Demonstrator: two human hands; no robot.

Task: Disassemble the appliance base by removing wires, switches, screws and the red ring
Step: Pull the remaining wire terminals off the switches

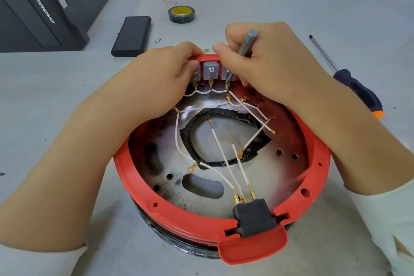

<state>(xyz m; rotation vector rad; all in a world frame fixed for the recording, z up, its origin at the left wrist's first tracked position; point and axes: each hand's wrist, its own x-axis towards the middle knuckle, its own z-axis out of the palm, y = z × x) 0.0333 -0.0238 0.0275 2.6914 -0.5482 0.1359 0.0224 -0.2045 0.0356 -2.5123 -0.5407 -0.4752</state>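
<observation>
The round appliance base with its red ring (179, 215) lies open on the table in front of me. Three grey switches (211, 70) sit in a row at the far rim, with white wires (220, 148) running from them across the scorched metal floor to a black plug socket (254, 217) at the near rim. My left hand (165, 74) grips the far rim beside the left switch. My right hand (264, 60) holds a slim grey metal tool (246, 42), its tip down at the right switch.
A black-handled screwdriver (349, 83) lies to the right of the base. A roll of black tape (182, 14), a black rectangular block (132, 36) and a small loose screw (158, 40) sit beyond it. A dark computer case (42, 6) stands at the far left.
</observation>
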